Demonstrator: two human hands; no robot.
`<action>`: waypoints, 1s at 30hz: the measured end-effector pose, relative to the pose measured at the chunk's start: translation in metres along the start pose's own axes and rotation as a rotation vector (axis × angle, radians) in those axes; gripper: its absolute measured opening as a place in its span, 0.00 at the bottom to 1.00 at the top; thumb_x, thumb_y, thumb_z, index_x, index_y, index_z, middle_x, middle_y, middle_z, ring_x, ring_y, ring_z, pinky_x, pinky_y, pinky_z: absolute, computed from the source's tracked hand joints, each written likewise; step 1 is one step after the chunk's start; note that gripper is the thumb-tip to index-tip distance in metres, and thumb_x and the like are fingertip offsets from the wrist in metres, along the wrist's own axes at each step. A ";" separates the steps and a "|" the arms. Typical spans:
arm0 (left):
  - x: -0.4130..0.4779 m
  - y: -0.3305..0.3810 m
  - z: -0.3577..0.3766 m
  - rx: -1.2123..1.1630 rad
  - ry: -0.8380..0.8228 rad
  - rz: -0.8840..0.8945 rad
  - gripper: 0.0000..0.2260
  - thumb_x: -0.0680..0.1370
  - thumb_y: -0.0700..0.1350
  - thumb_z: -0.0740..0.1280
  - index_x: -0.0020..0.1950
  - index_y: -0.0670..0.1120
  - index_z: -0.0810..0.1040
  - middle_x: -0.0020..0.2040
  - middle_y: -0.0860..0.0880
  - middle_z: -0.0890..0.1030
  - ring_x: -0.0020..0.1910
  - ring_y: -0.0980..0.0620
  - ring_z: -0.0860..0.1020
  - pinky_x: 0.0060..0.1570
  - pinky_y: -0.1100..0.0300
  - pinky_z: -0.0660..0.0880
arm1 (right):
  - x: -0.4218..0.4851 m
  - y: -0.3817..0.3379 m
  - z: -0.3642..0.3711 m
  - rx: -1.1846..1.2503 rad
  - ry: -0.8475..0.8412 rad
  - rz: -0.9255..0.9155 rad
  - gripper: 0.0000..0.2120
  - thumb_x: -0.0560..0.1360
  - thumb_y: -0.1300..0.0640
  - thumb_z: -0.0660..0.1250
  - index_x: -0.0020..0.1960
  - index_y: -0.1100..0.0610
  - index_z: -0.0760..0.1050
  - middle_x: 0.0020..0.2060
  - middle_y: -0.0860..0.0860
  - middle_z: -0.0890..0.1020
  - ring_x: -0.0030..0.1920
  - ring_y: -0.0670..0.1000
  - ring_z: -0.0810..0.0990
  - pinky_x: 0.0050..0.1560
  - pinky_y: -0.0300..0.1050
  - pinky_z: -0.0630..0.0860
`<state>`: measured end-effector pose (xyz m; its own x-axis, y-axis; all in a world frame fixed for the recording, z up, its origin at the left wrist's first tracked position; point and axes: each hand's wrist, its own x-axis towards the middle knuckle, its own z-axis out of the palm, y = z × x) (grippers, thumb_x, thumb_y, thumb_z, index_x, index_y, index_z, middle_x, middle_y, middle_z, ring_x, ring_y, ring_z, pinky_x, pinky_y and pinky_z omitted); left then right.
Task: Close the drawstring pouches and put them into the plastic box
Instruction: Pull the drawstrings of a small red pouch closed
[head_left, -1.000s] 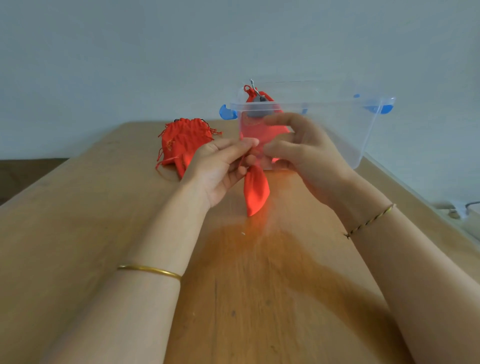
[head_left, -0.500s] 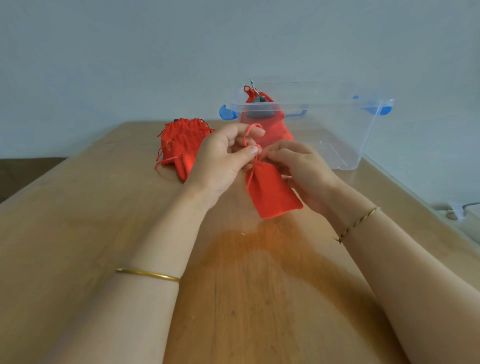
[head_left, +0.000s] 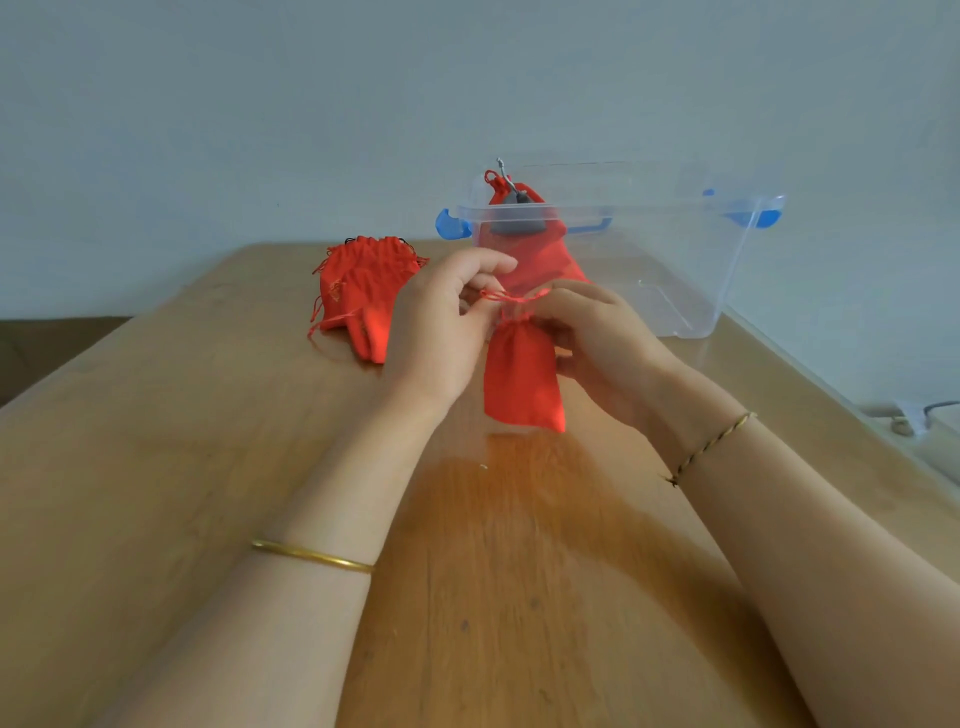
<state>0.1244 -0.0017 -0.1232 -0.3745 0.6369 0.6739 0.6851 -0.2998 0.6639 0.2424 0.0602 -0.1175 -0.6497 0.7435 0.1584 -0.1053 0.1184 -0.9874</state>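
The closing step is in hand. A small red fabric drawstring pouch (head_left: 522, 379) hangs just in front of the clear plastic box with blue latches (head_left: 623, 210), on the person's side of it, and seems to be lifted a little off the pale wooden desk (head_left: 156, 467). Its neck looks gathered almost shut. The thin red cord (head_left: 511, 297) runs across the top of the pouch between the two hands. The left hand (head_left: 441, 332) pinches one end with curled fingers and the right hand (head_left: 597, 343) pinches the other. Whether the right hand's lower fingers also grip the cloth, I cannot tell.

Inside the box, against its left wall, stands another red pouch with a grey object at its mouth (head_left: 524, 244). To the left of the box a heap of red fabric pouches (head_left: 363, 296) lies on the desk, most likely waiting their turn.

The next move probably calls for a last outward pull on the cord to close the neck. One hand would then carry the pouch up over the box's near rim and release it inside.
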 end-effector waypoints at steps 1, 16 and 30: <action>0.000 -0.001 0.000 0.021 0.012 0.021 0.13 0.72 0.32 0.67 0.53 0.44 0.80 0.41 0.50 0.79 0.41 0.54 0.78 0.44 0.62 0.75 | 0.001 0.001 0.000 0.022 0.011 0.010 0.10 0.74 0.63 0.60 0.36 0.54 0.75 0.35 0.50 0.76 0.38 0.50 0.72 0.41 0.44 0.67; -0.002 -0.002 0.002 0.026 0.083 0.062 0.07 0.75 0.39 0.68 0.50 0.44 0.83 0.43 0.55 0.81 0.40 0.64 0.78 0.42 0.70 0.73 | 0.002 0.000 -0.003 0.049 0.136 0.019 0.13 0.75 0.62 0.58 0.33 0.54 0.72 0.28 0.46 0.77 0.32 0.46 0.73 0.35 0.41 0.67; 0.005 -0.006 -0.006 -0.545 0.109 -0.686 0.16 0.80 0.40 0.56 0.31 0.47 0.64 0.31 0.53 0.83 0.37 0.53 0.79 0.35 0.60 0.67 | 0.008 0.007 -0.014 0.592 0.223 0.191 0.13 0.75 0.60 0.53 0.32 0.55 0.63 0.24 0.49 0.74 0.23 0.47 0.71 0.25 0.34 0.69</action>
<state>0.1143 -0.0008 -0.1221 -0.6705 0.7377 0.0787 -0.0956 -0.1911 0.9769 0.2474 0.0761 -0.1236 -0.5330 0.8416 -0.0869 -0.4410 -0.3640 -0.8204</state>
